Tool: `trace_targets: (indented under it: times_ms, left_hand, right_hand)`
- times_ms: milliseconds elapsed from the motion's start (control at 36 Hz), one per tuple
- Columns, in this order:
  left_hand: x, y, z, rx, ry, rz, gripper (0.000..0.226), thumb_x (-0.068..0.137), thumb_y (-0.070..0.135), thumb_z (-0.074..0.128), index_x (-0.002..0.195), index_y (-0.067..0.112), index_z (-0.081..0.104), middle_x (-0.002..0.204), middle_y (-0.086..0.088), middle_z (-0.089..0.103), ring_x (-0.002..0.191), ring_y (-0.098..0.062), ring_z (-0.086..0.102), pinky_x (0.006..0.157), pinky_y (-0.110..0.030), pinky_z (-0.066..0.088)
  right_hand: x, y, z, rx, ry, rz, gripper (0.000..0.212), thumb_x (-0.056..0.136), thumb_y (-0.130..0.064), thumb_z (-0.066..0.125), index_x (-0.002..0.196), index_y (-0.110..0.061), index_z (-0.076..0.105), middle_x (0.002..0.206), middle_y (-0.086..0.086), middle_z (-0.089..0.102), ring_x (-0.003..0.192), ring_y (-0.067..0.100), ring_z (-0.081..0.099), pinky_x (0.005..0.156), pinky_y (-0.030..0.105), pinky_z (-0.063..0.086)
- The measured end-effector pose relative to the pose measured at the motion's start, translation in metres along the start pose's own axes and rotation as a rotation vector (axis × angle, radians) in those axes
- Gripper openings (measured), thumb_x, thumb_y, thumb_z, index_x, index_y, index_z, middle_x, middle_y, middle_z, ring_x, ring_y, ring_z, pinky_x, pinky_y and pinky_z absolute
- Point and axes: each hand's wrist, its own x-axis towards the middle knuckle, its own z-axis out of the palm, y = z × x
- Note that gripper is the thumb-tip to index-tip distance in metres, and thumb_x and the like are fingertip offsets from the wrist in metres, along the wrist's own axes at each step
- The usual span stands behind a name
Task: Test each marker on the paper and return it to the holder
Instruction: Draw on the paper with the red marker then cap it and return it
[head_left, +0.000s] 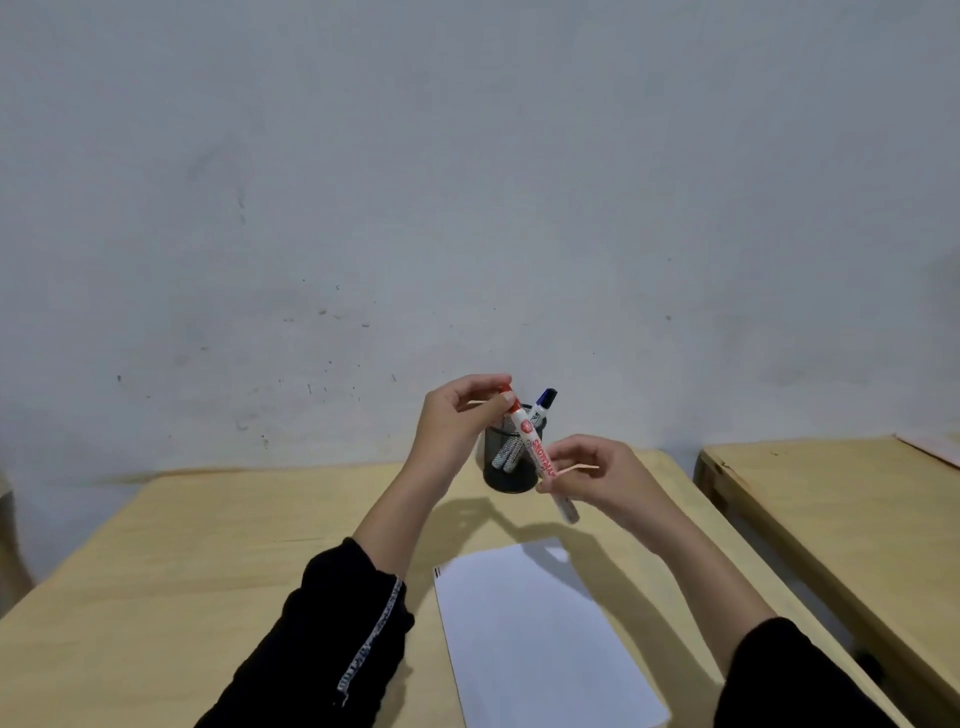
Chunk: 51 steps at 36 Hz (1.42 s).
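I hold a red-and-white marker (535, 447) tilted in the air in front of the black mesh holder (506, 475). My left hand (457, 421) grips its red cap end at the top. My right hand (592, 475) pinches the barrel lower down, and the grey tail sticks out below. A thin tan stick or band shows at both hands. A blue-capped marker (544, 402) stands in the holder beside other markers. The white paper (535, 634) lies on the desk below my hands, with small dark marks at its top left corner.
The wooden desk (208, 561) runs wide to the left of the paper. A second wooden desk (831, 493) stands to the right across a narrow gap. A grey wall rises right behind the holder.
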Motion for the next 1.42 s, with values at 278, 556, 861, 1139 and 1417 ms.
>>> trace_targets:
  times_ms: [278, 556, 861, 1139, 1417]
  left_hand:
    - [0.032, -0.006, 0.013, 0.288, -0.094, 0.126, 0.015, 0.091, 0.022, 0.061, 0.095, 0.012, 0.072, 0.089, -0.002, 0.072, 0.087, -0.013, 0.067, 0.083, -0.022, 0.05]
    - [0.054, -0.091, -0.02, 0.687, -0.065, -0.11, 0.057, 0.074, 0.051, 0.072, 0.066, 0.015, 0.029, 0.07, -0.001, 0.024, 0.062, -0.017, 0.023, 0.059, -0.031, 0.018]
    - [0.073, -0.137, 0.003, 0.435, -0.074, -0.126, 0.06, 0.056, 0.036, 0.085, 0.109, 0.026, 0.057, 0.111, 0.005, 0.065, 0.103, -0.004, 0.063, 0.086, -0.023, 0.051]
    - [0.078, -0.152, 0.001, 0.368, -0.036, -0.134, 0.063, 0.053, 0.04, 0.085, 0.109, 0.03, 0.058, 0.113, 0.005, 0.067, 0.107, -0.012, 0.063, 0.095, -0.044, 0.052]
    - [0.081, -0.159, 0.0, 0.363, -0.057, -0.114, 0.066, 0.052, 0.044, 0.084, 0.112, 0.029, 0.058, 0.114, 0.005, 0.066, 0.108, -0.013, 0.063, 0.096, -0.044, 0.052]
  right_hand:
    - [0.043, 0.002, 0.014, -0.151, -0.015, -0.072, 0.013, 0.076, -0.002, 0.066, 0.081, -0.014, 0.064, 0.072, 0.003, 0.06, 0.063, 0.017, 0.056, 0.064, 0.033, 0.056]
    - [0.085, 0.008, -0.005, -0.057, 0.382, -0.212, 0.024, 0.078, -0.001, 0.066, 0.08, -0.022, 0.055, 0.084, 0.001, 0.07, 0.07, -0.001, 0.065, 0.064, 0.011, 0.049]
    - [0.116, 0.037, 0.005, -0.089, 0.41, -0.151, 0.016, 0.088, -0.018, 0.058, 0.073, -0.023, 0.056, 0.09, 0.012, 0.065, 0.09, 0.026, 0.064, 0.089, 0.051, 0.051]
    - [0.134, 0.047, 0.003, -0.176, 0.372, -0.04, 0.014, 0.084, -0.013, 0.061, 0.086, -0.01, 0.048, 0.075, 0.0, 0.057, 0.069, 0.019, 0.058, 0.055, 0.012, 0.041]
    - [0.146, 0.048, 0.003, -0.254, 0.363, 0.048, 0.02, 0.079, -0.008, 0.063, 0.092, -0.009, 0.048, 0.072, -0.005, 0.049, 0.062, 0.006, 0.046, 0.05, 0.011, 0.037]
